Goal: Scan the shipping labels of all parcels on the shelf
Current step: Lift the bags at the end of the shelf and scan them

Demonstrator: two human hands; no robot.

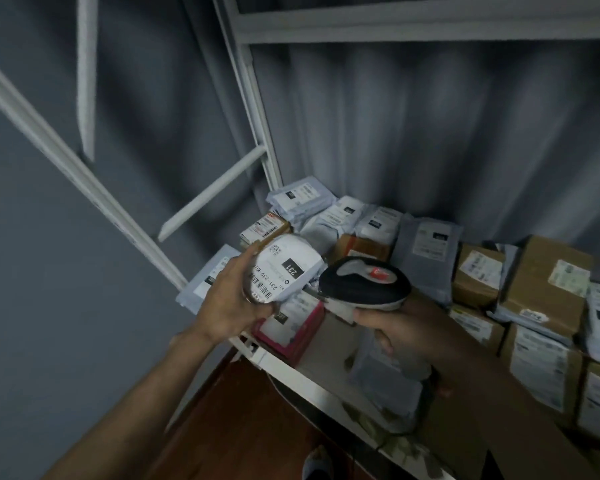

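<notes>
My left hand (231,299) grips a small rounded parcel (284,268) with a white shipping label reading "231", held above the left end of the shelf. My right hand (392,327) holds a black and white barcode scanner (364,284), its head right beside the parcel's label. Below the held parcel lies a pink-edged box (291,327) with a white label. Many more parcels fill the white metal shelf (312,382): grey poly mailers (426,251) at the back and brown cardboard boxes (548,285) at the right, each with a label.
White shelf posts (257,98) and a diagonal brace (212,194) rise at the left. A grey curtain (430,133) hangs behind the shelf. A reddish-brown floor (243,427) shows below, with a cable running under the shelf edge. An upper shelf beam (430,26) crosses the top.
</notes>
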